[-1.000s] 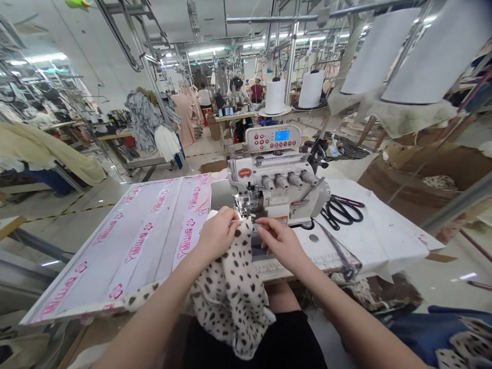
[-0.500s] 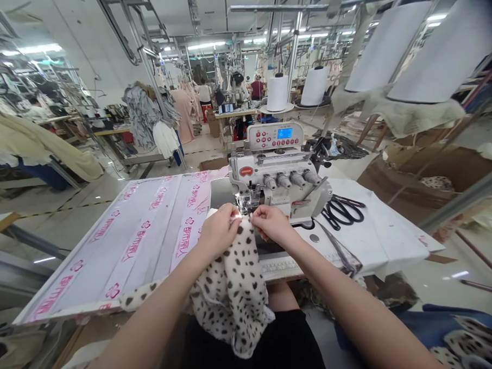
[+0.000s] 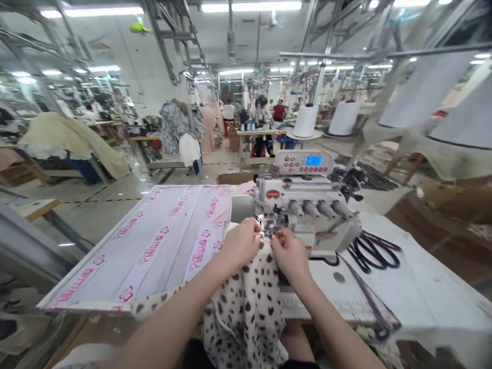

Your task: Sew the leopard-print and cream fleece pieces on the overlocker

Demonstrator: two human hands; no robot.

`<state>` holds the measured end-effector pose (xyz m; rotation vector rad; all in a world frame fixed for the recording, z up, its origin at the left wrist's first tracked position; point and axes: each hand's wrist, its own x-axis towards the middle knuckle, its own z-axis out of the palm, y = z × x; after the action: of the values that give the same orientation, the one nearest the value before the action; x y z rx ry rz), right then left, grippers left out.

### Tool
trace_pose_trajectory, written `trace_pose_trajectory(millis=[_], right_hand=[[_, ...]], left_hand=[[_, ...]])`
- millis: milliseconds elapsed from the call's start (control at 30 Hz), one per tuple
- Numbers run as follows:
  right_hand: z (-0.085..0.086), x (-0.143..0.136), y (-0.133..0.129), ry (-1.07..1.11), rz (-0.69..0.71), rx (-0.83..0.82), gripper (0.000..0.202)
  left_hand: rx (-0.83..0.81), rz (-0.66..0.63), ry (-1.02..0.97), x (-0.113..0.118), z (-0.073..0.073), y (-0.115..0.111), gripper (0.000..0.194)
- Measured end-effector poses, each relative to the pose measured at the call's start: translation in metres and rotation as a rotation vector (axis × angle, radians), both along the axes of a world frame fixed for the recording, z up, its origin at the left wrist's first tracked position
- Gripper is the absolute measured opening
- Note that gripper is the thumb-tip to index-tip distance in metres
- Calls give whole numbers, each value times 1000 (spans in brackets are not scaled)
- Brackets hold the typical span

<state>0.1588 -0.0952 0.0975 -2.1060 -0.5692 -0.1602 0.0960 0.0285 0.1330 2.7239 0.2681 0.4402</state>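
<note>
White fabric with dark spots [image 3: 249, 299] hangs from the front of a white overlock sewing machine [image 3: 306, 195] down over my lap. My left hand [image 3: 243, 241] pinches its upper edge on the left, close to the lit needle area. On the other side of the presser foot [image 3: 272, 222], my right hand [image 3: 290, 255] has its fingers closed at the right edge of the same fabric. Both hands are almost touching the machine. The fingertips partly hide where the cloth meets the foot.
Left of the machine, the tabletop [image 3: 145, 240] bears pink printed lettering. Black-handled scissors [image 3: 375, 253] lie on the right, with a dark strap [image 3: 367, 298] near the front edge. White thread cones [image 3: 306, 121] stand behind. People work at stations farther back.
The camera view has swung left and up, so the machine and hands appear farther right and lower. Both hands keep their hold on the spotted fabric at the presser foot.
</note>
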Motion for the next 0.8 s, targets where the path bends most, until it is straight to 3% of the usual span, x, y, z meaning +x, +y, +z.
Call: trace_pose_trajectory(millis=[200, 333, 467, 533, 633, 733, 800], right_hand=[[-9, 4, 3, -93, -48, -82, 14], [-12, 0, 0, -74, -7, -21, 15], [-28, -20, -15, 26, 91, 286, 15], [-39, -34, -25, 90, 214, 367, 14], [-51, -52, -38, 159, 422, 292, 15], [-53, -58, -45, 153, 462, 243, 19], [-51, -56, -48, 154, 485, 247, 22]], left_hand=[[-20, 15, -12, 3, 1, 5, 8], [-35, -8, 5, 4, 3, 6, 7], [-25, -33, -11, 5, 1, 6, 6], [25, -50, -46, 2, 0, 5, 6], [179, -42, -67, -8, 1, 1, 9], [325, -3, -13, -17, 3, -2, 17], [339, -4, 24, -19, 5, 0, 20]])
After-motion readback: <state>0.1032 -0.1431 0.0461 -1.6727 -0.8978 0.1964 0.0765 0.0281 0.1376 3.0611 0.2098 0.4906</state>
